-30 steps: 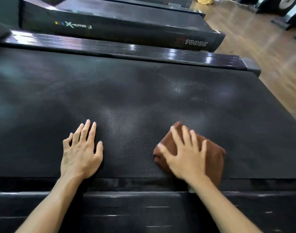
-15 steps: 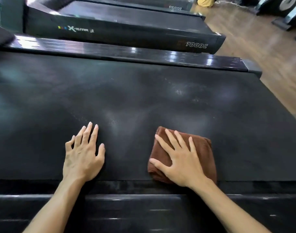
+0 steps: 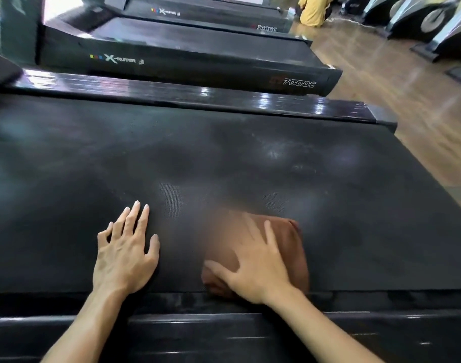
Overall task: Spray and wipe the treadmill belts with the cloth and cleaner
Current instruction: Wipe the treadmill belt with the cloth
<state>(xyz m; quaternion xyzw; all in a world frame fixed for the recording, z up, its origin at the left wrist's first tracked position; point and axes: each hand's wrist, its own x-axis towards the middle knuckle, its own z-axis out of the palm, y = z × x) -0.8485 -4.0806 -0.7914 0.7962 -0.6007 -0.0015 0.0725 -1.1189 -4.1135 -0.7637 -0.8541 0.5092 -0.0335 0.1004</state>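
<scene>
Both hands are down flat on the treadmill belt (image 3: 250, 158). Left hand (image 3: 124, 255) has fingers spread, nothing under it. Right hand (image 3: 258, 268) presses the brown cloth (image 3: 292, 239) with straight fingers near the belt's front edge, blurry though.

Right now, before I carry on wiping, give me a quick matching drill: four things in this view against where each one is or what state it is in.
Things:
1. left hand
2. right hand
3. brown cloth
4. floor

Place or state:
A. glossy, wooden, to the right of the treadmills
B. flat and bare on the belt, holding nothing
C. pressed against the belt under a hand, blurred
D. spread on top of the cloth, near the belt's near edge

Pairs: 1-B, 2-D, 3-C, 4-A
</scene>
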